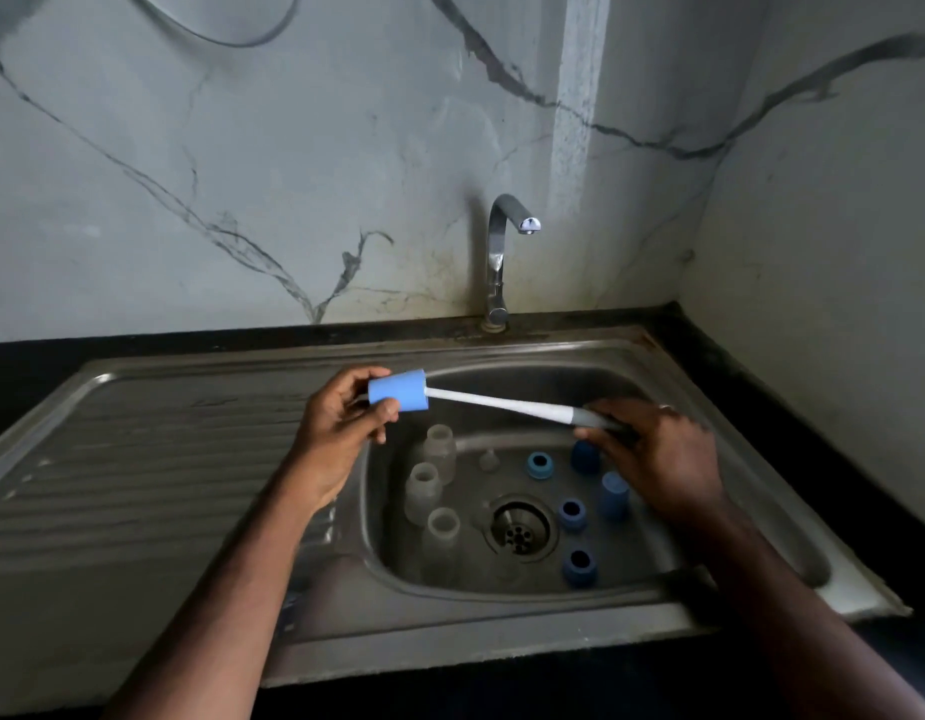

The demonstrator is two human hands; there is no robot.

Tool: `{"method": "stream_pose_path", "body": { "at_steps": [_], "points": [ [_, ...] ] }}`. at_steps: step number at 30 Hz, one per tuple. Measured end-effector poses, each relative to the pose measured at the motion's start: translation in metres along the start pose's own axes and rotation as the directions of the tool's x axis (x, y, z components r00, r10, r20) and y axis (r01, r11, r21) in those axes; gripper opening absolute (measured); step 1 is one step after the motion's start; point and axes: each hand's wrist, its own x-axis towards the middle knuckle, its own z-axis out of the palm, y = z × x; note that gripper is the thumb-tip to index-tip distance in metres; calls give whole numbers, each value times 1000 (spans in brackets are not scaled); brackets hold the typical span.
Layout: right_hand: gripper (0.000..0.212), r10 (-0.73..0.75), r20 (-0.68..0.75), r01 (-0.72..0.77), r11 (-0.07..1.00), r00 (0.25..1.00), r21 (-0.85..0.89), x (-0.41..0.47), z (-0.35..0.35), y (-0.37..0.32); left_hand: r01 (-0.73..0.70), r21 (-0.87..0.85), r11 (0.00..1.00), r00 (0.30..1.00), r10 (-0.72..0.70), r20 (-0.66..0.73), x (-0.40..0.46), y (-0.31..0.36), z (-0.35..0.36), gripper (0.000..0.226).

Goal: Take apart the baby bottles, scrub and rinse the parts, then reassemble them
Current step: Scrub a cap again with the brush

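Your right hand (652,449) is gripping the grey handle end of the bottle brush (496,402), fingers curled round it, while your left hand (340,423) is pinching the blue sponge head (398,391) between thumb and fingertips, so the brush is spanning the gap between both hands above the sink (735,387). Below and between your hands, three clear bottle bodies (424,491) are standing in the basin nearer your left hand, and the blue collars and caps (572,514) are sitting nearer your right, around the drain (520,530). The tap (502,252) beyond your hands is showing no water running. From here, the risk is a loose sponge head: if you are tugging it, it could slip off the white stem. Reaching down with the brush could also be knocking the upright bottles over, and one small clear piece (489,459) is lying near the drain.
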Motion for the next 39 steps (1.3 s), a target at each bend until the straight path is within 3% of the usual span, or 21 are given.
{"method": "stream_pose_path", "body": {
  "at_steps": [4, 8, 10, 12, 14, 18, 23, 26, 29, 32, 35, 39],
  "points": [
    [47, -80, 14, 80, 997, 997, -6, 3, 2, 1, -101, 38, 994, 994, 99, 54, -1, 7, -10, 41],
    [42, -121, -24, 123, 988, 992, 96, 4, -3, 1, 52, -149, 987, 994, -38, 98, -7, 15, -12, 28],
    [43, -77, -61, 84, 989, 995, 119, 2, -4, -3, 86, -118, 989, 993, -75, 96, -6, 9, -9, 46],
    [53, -31, -26, 32, 998, 999, 48, -2, -4, -11, 11, 9, 1000, 999, -11, 37, -1, 3, -6, 55],
    [70, -35, 46, 37, 998, 998, -45, -4, -2, -17, -138, 164, 977, 990, 138, 10, 2, 1, -9, 38],
    [99, -101, 115, 118, 982, 988, -149, -4, 1, -22, -190, 169, 967, 981, 192, 3, 2, 5, -15, 37],
    [57, -166, -84, 163, 986, 983, -32, 0, 4, -9, -6, -37, 999, 1000, 6, -8, -2, 15, -9, 16],
    [35, -199, -199, 182, 978, 960, -100, 3, 9, 5, 135, 56, 989, 990, -137, 33, -4, 13, -6, 51],
    [35, -217, -249, 198, 975, 944, -102, 1, 5, 5, 215, 68, 974, 975, -218, 39, -5, 14, -6, 59],
    [42, -219, -201, 200, 973, 955, -112, 1, 1, 5, 191, -15, 981, 970, -187, 158, -7, 19, -14, 58],
    [52, -186, -58, 178, 977, 981, -120, 1, 2, 5, 50, 175, 983, 970, -89, 225, -4, 20, -28, 52],
    [77, -192, 12, 191, 970, 981, -147, -2, -2, -15, -188, 551, 813, 972, 74, 223, 3, 14, -32, 51]
  ]
}}
